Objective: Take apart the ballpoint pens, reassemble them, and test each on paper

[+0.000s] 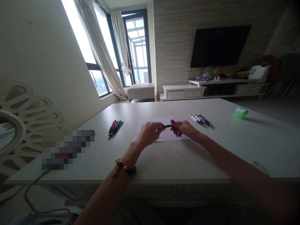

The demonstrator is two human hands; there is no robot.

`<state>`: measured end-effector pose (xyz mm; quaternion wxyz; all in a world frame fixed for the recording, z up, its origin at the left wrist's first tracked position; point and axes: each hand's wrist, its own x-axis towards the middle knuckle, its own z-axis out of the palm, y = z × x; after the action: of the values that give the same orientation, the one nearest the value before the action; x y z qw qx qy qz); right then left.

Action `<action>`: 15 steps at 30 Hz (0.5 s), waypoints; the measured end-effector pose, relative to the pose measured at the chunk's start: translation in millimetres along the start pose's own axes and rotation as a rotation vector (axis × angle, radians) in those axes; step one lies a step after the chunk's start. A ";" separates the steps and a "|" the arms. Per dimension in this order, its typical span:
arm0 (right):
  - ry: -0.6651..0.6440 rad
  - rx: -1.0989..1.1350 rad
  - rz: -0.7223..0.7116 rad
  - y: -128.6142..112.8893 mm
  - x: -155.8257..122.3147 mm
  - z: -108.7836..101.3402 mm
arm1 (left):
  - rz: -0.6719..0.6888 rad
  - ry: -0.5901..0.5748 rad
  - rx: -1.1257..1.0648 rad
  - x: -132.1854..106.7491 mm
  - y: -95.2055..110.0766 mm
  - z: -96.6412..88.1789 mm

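A dark pen [167,126] is held level between my two hands, just above white paper [164,137] on the table. My left hand [150,132] pinches its left end, and my right hand [182,128] has thumb and fingers closed on its right end. The fingers cover both ends of the pen. To the left of the paper lies a bunch of pens [114,128] in pink, green and dark colours. On the right side, near the paper's edge, another group of pens [202,121] shows white, black, blue and red barrels.
The white table [225,150] carries a green-and-white box [241,113] at the right and a small clear item [262,167], hard to make out, near the front right. A pixelated object [67,151] with a grey cord [31,200] lies at the left edge.
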<state>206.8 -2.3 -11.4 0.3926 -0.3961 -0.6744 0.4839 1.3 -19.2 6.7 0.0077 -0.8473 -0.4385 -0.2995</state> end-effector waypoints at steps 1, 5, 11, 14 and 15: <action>-0.008 -0.003 0.006 0.6 0.3 -0.4 | 0.000 -0.002 -0.002 0.0 0.0 -0.1; -0.007 -0.010 -0.042 3.0 1.6 -1.8 | -0.008 -0.022 0.012 -0.1 0.0 -0.8; -0.021 -0.005 -0.026 3.8 1.8 -2.0 | 0.001 -0.011 0.009 -0.2 -1.2 -0.3; -0.004 0.004 -0.046 4.1 2.0 -2.3 | -0.001 -0.006 0.006 -0.3 -1.8 0.1; 0.002 0.010 -0.038 4.3 2.1 -2.4 | 0.000 -0.004 0.001 -0.3 -1.8 0.1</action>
<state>208.8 1.4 -14.7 0.4044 -0.3819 -0.6790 0.4792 -0.1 -18.3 6.0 0.0074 -0.8480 -0.4386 -0.2976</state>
